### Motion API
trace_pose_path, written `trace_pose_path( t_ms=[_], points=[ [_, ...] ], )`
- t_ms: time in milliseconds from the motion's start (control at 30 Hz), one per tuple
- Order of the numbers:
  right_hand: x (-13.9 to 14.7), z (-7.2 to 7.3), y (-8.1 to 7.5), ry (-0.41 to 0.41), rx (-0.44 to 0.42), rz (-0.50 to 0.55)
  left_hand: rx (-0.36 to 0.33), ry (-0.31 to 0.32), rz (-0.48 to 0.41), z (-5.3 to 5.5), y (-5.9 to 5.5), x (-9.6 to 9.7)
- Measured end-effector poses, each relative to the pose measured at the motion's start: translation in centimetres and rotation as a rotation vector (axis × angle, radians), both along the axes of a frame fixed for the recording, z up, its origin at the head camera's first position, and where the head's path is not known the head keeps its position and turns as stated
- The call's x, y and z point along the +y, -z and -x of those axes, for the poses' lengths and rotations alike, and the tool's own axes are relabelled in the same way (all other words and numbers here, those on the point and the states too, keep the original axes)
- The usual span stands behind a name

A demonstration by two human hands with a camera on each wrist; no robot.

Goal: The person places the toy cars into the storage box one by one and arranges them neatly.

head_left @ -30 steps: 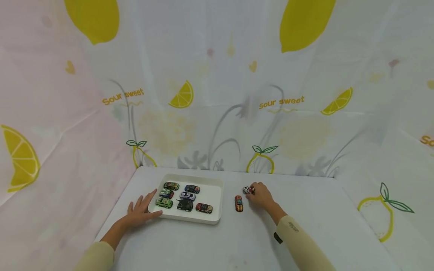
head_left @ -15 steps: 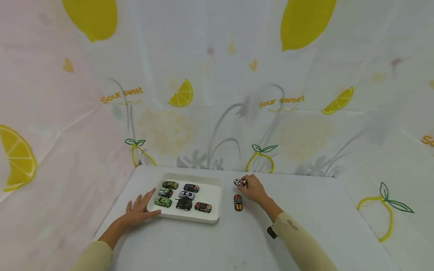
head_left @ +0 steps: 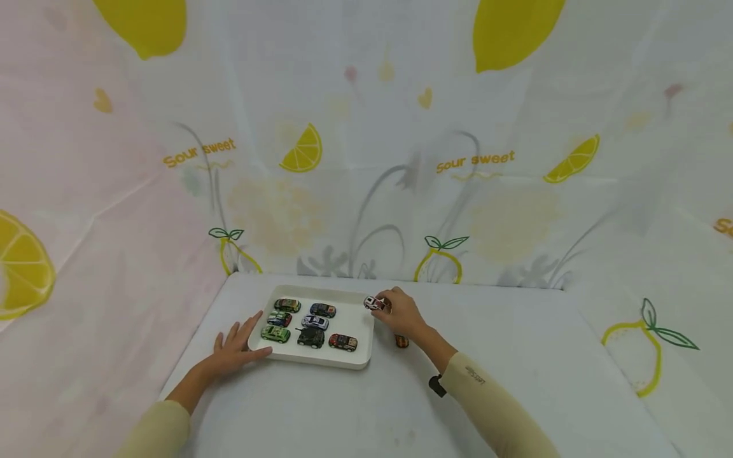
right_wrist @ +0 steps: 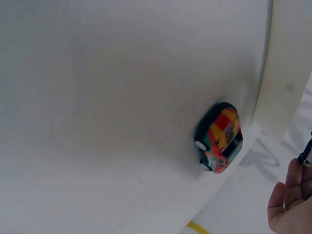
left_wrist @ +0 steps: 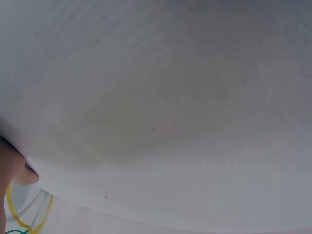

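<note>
My right hand (head_left: 402,312) pinches a white and red toy car (head_left: 374,303) by its rear, over the right rim of the white tray (head_left: 349,365). Inside the tray sit several small toy cars, among them a green one (head_left: 275,334), a red and black one (head_left: 343,342) and a dark one with a barrel (head_left: 311,337). My left hand (head_left: 233,348) rests with spread fingers against the tray's left side, thumb at the front rim. On the table, partly hidden under my right hand, lies an orange and red toy car (right_wrist: 223,139).
A white-covered table (head_left: 366,413) bears the tray. Behind it and at both sides hangs a cloth (head_left: 366,210) printed with lemons and lettering. The tray's outer wall (right_wrist: 282,68) shows beside the orange car in the right wrist view.
My right hand has lifted the white and red car off the table and carried it left to the tray's edge. My left hand has stayed at the tray.
</note>
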State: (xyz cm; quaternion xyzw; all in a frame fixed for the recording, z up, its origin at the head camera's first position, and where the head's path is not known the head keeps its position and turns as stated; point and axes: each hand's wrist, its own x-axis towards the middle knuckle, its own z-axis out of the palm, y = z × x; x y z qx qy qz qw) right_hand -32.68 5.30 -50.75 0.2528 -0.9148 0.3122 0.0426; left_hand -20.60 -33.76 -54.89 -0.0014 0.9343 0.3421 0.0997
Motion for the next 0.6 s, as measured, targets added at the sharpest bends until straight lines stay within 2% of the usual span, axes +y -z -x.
trace_pose_path(
  t_ms=[167,400,600],
  points=[
    [-1.6,-0.1,0.3,-0.017,-0.028,0.024,0.009,-0.001,0.008,0.1,-0.1,0.0],
    [-3.8,-1.1,1.2,-0.046,-0.047,0.04,-0.001,-0.026,0.022,0.2,0.2,0.1],
    [-5.4,-1.6,2.4,-0.027,-0.04,0.024,0.007,-0.033,0.01,0.2,0.1,0.2]
  ],
)
